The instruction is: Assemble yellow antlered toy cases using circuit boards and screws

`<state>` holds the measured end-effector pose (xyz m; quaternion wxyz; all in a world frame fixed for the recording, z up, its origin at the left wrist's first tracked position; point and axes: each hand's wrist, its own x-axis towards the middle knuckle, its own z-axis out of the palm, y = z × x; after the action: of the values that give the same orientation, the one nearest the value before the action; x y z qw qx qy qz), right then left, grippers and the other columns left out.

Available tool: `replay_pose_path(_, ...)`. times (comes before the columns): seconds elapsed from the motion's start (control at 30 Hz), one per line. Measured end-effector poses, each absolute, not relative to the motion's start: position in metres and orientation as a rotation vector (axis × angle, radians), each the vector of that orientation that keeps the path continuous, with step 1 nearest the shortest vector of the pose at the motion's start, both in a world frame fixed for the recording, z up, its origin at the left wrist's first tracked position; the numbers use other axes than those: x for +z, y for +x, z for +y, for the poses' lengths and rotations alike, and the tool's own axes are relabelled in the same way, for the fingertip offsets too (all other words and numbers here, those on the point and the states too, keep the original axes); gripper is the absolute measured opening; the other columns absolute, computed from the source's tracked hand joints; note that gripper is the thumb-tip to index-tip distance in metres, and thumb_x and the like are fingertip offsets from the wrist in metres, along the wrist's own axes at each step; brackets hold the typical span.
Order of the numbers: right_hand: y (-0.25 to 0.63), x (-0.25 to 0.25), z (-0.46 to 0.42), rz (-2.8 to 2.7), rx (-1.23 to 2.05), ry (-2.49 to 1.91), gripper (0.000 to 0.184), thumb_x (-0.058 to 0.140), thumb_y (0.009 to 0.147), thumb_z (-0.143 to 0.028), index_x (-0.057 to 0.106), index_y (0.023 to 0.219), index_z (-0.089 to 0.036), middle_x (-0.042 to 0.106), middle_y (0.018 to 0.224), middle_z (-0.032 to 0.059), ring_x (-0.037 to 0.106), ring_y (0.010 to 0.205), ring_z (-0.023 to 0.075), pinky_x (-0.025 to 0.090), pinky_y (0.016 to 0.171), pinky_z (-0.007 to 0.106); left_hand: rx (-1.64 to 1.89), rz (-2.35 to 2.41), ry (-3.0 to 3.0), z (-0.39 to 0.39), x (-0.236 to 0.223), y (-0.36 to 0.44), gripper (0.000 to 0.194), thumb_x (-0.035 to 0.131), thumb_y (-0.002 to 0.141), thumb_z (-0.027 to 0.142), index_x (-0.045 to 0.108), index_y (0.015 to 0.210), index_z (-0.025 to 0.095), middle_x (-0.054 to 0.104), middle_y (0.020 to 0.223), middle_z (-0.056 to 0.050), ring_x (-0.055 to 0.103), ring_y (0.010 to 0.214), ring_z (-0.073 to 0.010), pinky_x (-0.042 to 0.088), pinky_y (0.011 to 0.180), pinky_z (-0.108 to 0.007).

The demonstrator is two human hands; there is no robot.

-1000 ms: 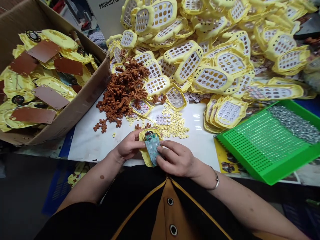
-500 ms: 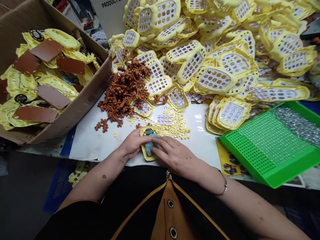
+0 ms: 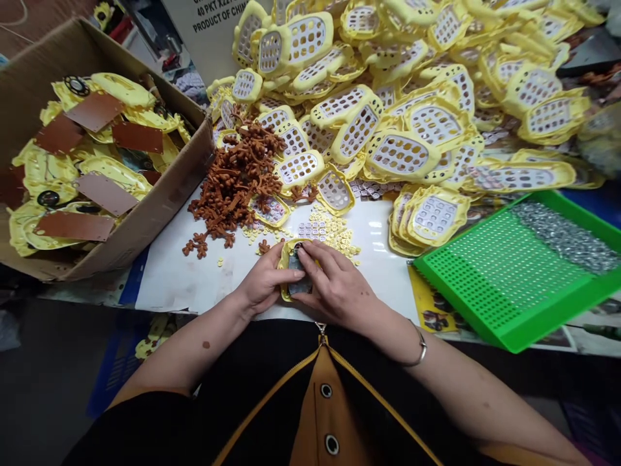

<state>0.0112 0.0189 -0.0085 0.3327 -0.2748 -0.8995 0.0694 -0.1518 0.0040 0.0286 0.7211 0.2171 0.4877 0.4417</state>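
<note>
Towards the front edge of the white sheet [image 3: 169, 278], the black garment [image 3: 204, 395] is brought close; sheet is left exposed on both sides of the hands, bounded at the left by the cardboard box [image 3: 160, 194] and at the right by the green tray [image 3: 478, 252]. The yellow shell [image 3: 284, 292] is held between the hands over the sheet's front part, its hollow side turned up; its left side is grasped by the left hand [image 3: 266, 279], whose thumb is laid across the grey-blue panel [image 3: 295, 286] inside; its right side is covered by the curled fingers of the right hand [image 3: 339, 285], and whether it is grasped or merely touched by them cannot be told. Just beyond, small yellow pieces [image 3: 342, 236] are scattered; brown pieces [image 3: 228, 188] are heaped to the left, and stacked shells [image 3: 431, 220] are placed to the right; farther back, more shells [image 3: 400, 155] are piled high, flanked by a printed carton [image 3: 208, 48].
</note>
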Motion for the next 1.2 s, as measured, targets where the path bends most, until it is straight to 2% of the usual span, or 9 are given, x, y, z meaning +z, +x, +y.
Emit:
replay_pose_path(0.1,0.016,-0.009,0.015,-2.318,0.118,-0.764,0.071,0.061,0.086,-0.047,0.044,0.135,0.001,0.059,0.124,0.0286,0.053,0.121,0.0374,0.052,0.098,0.054,0.991,1.086,0.473,0.001,0.024,-0.140,0.055,0.082,0.057,0.009,0.061,0.107,0.022,0.069,0.101,-0.001,0.064,0.092,-0.0155,0.047,0.084,-0.028)
replay_pose_path(0.17,0.023,-0.010,0.015,-2.314,0.169,-0.818,0.071,0.060,0.085,-0.051,0.048,0.132,0.000,0.059,0.124,0.0282,0.054,0.118,0.0376,0.052,0.096,0.055,0.992,1.131,0.490,0.002,0.019,-0.132,0.053,0.082,0.058,0.010,0.061,0.105,0.020,0.069,0.094,-0.001,0.064,0.086,-0.0143,0.047,0.081,-0.027)
replay_pose_path(0.27,0.039,-0.013,0.021,-2.310,0.400,-0.854,0.061,0.057,0.087,-0.052,0.053,0.129,-0.009,0.059,0.124,0.0230,0.056,0.114,0.0338,0.052,0.093,0.053,0.936,1.155,0.481,0.004,0.013,-0.123,0.052,0.082,0.057,0.012,0.060,0.103,0.017,0.068,0.087,-0.001,0.064,0.079,-0.0151,0.049,0.075,-0.028)
replay_pose_path(0.4,0.059,-0.022,0.028,-2.284,0.565,-0.882,0.043,0.056,0.090,-0.043,0.058,0.127,-0.020,0.059,0.125,0.0158,0.055,0.116,0.0297,0.049,0.096,0.052,0.866,1.132,0.475,0.007,0.009,-0.117,0.053,0.082,0.057,0.013,0.058,0.105,0.016,0.067,0.091,-0.003,0.065,0.078,-0.0169,0.050,0.072,-0.030)
replay_pose_path(0.53,0.061,-0.030,0.026,-2.239,0.565,-0.888,0.044,0.057,0.090,-0.042,0.059,0.126,-0.017,0.060,0.122,0.0173,0.055,0.115,0.0294,0.048,0.094,0.050,0.855,1.131,0.480,0.007,0.009,-0.115,0.052,0.081,0.058,0.011,0.058,0.104,0.016,0.067,0.091,-0.003,0.064,0.078,-0.0155,0.050,0.071,-0.029)
replay_pose_path(0.9,0.056,-0.026,0.018,-2.287,0.495,-1.018,0.044,0.056,0.090,-0.042,0.058,0.128,-0.021,0.059,0.124,0.0149,0.052,0.111,0.0309,0.047,0.094,0.052,0.834,1.153,0.485,0.008,0.009,-0.117,0.049,0.081,0.059,0.012,0.057,0.101,0.016,0.068,0.092,-0.003,0.065,0.078,-0.0157,0.051,0.070,-0.028)
replay_pose_path(1.1,0.053,-0.026,0.016,-2.281,0.436,-1.035,0.045,0.058,0.089,-0.041,0.059,0.127,-0.017,0.060,0.123,0.0166,0.052,0.110,0.0315,0.047,0.094,0.051,0.833,1.153,0.468,0.008,0.009,-0.118,0.048,0.080,0.059,0.010,0.056,0.100,0.015,0.067,0.088,-0.002,0.064,0.074,-0.0140,0.051,0.068,-0.027)
replay_pose_path(1.2,0.054,-0.027,0.017,-2.289,0.491,-1.021,0.044,0.056,0.090,-0.040,0.057,0.129,-0.020,0.058,0.126,0.0158,0.051,0.113,0.0315,0.046,0.095,0.052,0.843,1.160,0.474,0.007,0.009,-0.116,0.049,0.080,0.059,0.011,0.056,0.101,0.016,0.068,0.089,-0.002,0.064,0.077,-0.0149,0.051,0.070,-0.028)
